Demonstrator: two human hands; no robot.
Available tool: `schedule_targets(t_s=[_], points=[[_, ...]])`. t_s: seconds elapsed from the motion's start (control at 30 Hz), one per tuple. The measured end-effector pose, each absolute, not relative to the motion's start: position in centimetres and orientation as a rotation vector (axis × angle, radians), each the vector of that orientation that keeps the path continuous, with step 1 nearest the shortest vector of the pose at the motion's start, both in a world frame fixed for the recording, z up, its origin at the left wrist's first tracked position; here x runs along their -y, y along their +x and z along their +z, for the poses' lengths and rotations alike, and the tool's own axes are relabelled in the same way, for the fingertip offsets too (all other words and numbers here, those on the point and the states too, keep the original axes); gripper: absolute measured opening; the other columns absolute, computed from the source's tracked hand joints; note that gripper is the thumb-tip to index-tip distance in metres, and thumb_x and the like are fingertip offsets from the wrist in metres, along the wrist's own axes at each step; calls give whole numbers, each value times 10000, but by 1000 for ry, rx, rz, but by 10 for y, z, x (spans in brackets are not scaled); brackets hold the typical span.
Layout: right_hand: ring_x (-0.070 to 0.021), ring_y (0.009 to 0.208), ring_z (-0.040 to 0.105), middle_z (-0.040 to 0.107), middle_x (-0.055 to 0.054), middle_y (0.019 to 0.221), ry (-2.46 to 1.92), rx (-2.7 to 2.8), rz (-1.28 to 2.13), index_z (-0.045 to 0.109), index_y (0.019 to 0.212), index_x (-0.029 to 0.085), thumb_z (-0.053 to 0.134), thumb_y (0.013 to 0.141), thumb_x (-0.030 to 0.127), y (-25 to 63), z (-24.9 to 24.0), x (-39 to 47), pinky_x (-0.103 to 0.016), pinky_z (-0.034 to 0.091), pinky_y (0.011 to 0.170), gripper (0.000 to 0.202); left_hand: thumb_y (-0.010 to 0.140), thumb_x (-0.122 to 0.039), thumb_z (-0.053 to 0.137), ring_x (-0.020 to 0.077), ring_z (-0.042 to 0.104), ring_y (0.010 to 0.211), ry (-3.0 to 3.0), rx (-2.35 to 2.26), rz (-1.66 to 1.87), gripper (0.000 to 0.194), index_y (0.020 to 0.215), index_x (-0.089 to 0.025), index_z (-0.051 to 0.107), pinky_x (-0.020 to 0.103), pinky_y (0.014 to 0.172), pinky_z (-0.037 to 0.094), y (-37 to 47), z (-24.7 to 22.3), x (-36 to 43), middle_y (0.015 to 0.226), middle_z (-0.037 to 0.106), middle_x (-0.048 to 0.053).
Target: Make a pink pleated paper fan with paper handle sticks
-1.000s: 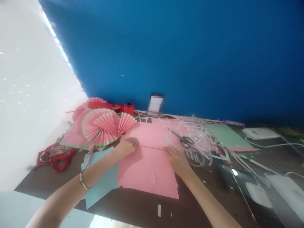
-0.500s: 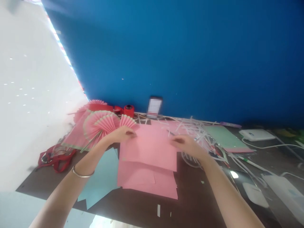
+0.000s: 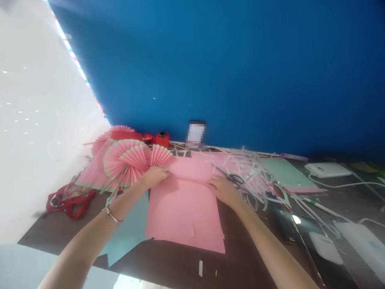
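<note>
Several pink paper sheets (image 3: 185, 212) lie stacked on the dark table. Across their far part, a narrower band of pink paper (image 3: 189, 168) lies between my two hands. My left hand (image 3: 158, 176), with a bracelet on its wrist, has its fingers closed on the left edge of that band. My right hand (image 3: 221, 188) pinches its right edge, the fingers pressed together. Black-handled scissors (image 3: 236, 179) lie just beyond my right hand. Light blue paper (image 3: 129, 228) sticks out to the left of the pink stack.
Pleated pink fans with green rims (image 3: 129, 160) and a red tape roll (image 3: 163, 139) stand at the back left. White paper strips (image 3: 249, 168), green paper (image 3: 282, 172), a phone (image 3: 319, 237) and white devices with cables lie right. A blue wall (image 3: 210, 72) rises behind.
Both hands have moved closer together. The near edge of the top pink sheet has gone from over the stack, uncovering the sheets below. The scissors have come into clearer view.
</note>
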State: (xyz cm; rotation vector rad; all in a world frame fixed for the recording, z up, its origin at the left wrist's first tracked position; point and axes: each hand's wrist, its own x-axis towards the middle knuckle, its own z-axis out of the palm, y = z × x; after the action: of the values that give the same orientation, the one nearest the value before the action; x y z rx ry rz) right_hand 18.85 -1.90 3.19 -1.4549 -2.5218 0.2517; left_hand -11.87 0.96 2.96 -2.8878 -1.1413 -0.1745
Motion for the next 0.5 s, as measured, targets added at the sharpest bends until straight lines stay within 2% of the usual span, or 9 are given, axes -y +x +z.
schedule_targets(t_s=[0.17,0.33,0.5], points=[[-175,766,536,614,-60,778,-1355,2615,6,645,780,165,430,852,144,189,24,27,-291,367,725,228,859,-75,417,169,568,887,-2786,964,-86,236,985,-134,607,283,755,463,-122,19,-7,931,605,82],[-176,670,481,568,-56,703,-1236,2743,-433,594,685,155,464,800,50,188,20,34,-293,325,644,203,858,-58,394,179,566,845,-2714,919,-17,232,966,-105,593,283,687,470,-121,17,-1,900,594,105],[-188,672,453,543,-58,685,-1108,2767,-615,573,667,148,469,771,5,183,20,36,-302,310,651,205,850,-49,394,210,560,798,-2725,870,114,234,878,-79,624,327,641,455,-115,19,0,849,590,120]])
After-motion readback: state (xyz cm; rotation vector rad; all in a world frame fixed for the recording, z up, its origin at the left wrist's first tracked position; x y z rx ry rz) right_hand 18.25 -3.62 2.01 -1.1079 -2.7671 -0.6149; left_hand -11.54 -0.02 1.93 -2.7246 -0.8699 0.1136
